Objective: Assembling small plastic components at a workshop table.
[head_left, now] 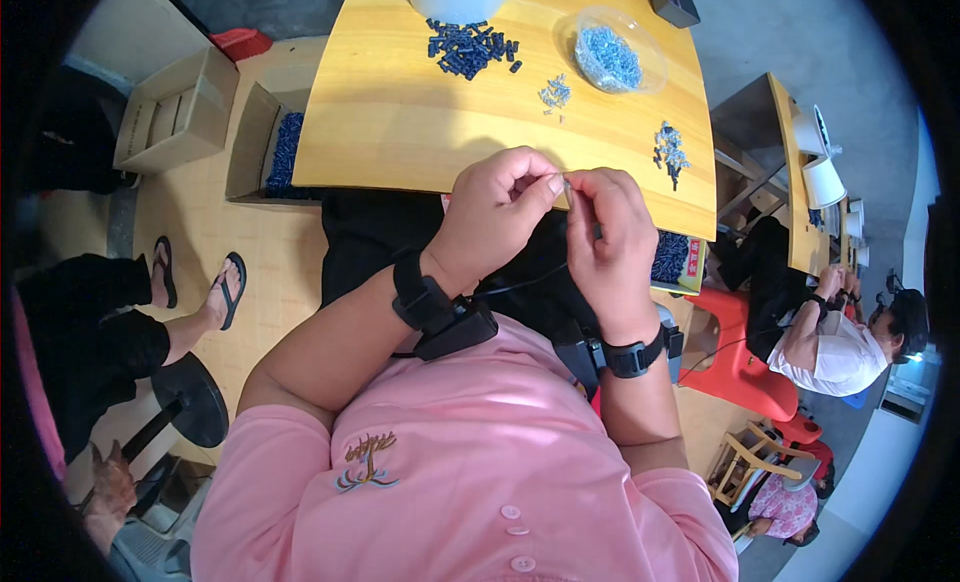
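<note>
My left hand (500, 210) and my right hand (612, 244) meet at the table's near edge, thumbs and fingertips pinched together. A tiny part shows between the fingertips, too small to name. On the wooden table (400, 132) beyond them lies a loose heap of small black cylindrical pieces (466, 50). A little pile of small clear pieces (554, 94) is to its right. Behind that pile, a round clear plastic tub (652, 70) holds many similar pieces. Nearer my right hand sits a small pile of mixed clear and dark pieces (670, 150).
A white container (460, 0) and a dark box (672, 2) stand at the table's far side. Cartons of dark parts (285, 152) sit below its left and right edges. One person is on the left; another works at a table (780, 162) on the right, near a red stool (735, 352).
</note>
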Tool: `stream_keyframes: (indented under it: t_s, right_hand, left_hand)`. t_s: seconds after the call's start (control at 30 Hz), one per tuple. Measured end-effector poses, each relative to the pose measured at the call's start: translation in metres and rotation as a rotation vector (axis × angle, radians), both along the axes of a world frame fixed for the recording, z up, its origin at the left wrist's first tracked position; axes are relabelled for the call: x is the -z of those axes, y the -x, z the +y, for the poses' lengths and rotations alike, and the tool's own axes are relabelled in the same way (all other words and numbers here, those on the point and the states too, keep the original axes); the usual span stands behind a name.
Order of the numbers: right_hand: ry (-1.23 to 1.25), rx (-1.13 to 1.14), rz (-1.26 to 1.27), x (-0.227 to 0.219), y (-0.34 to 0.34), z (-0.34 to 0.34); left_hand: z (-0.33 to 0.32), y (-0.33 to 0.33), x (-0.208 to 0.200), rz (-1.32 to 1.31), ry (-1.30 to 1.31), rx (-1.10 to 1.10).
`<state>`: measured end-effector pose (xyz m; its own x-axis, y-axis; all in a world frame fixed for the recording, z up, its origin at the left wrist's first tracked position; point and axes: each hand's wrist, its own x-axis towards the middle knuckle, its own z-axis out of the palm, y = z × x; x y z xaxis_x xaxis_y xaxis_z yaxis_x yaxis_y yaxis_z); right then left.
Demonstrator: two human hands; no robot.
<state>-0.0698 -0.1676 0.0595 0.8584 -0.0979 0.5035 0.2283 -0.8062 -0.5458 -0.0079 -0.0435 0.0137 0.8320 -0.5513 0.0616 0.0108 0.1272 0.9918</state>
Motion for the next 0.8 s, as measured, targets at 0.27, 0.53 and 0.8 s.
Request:
stream_keyframes:
  t_s: [0.27,0.53,0.8]
  right_hand:
    - [-0.163,0.010,0.054,-0.003,-0.024,-0.004]
    - [-0.299,-0.023,0.078,-0.012,-0.031,-0.021]
    - [-0.232,-0.070,-0.019,-0.032,-0.020,-0.018]
  left_hand:
    - [-0.006,-0.018,-0.004,-0.067,0.017,-0.099]
    - [-0.010,-0.029,-0.018,0.007,0.148,-0.027]
    - [-0.009,-0.027,-0.036,0.041,0.197,0.032]
